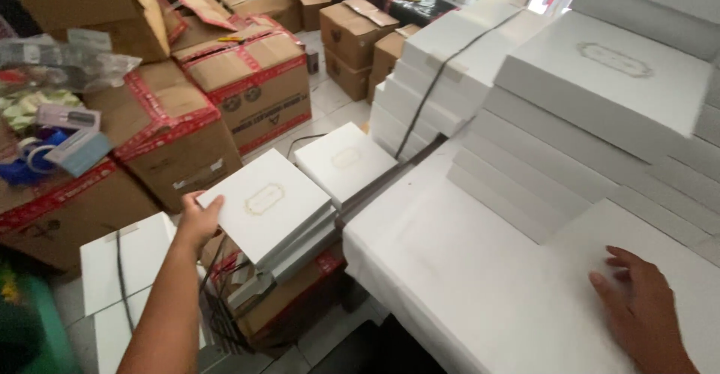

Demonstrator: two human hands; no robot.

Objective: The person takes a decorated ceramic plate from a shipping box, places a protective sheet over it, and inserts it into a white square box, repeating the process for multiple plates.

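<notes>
Cardboard cartons (247,82) are crowding a tiled floor beside the white table (450,269). Left of that table, the left hand (196,222) is gripping a flat white box (264,203), turned diagonally atop a stack; the right hand (637,306) is resting open-fingered on the table.

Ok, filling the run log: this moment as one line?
left hand: grips top white box of stack | right hand: flat on white table

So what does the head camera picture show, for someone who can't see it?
A person's left hand grips the edge of a flat white box topping a small stack, while the right hand rests flat on a white-covered table. Tall stacks of white boxes stand on the table, and brown cardboard cartons with red tape crowd the floor.
</notes>
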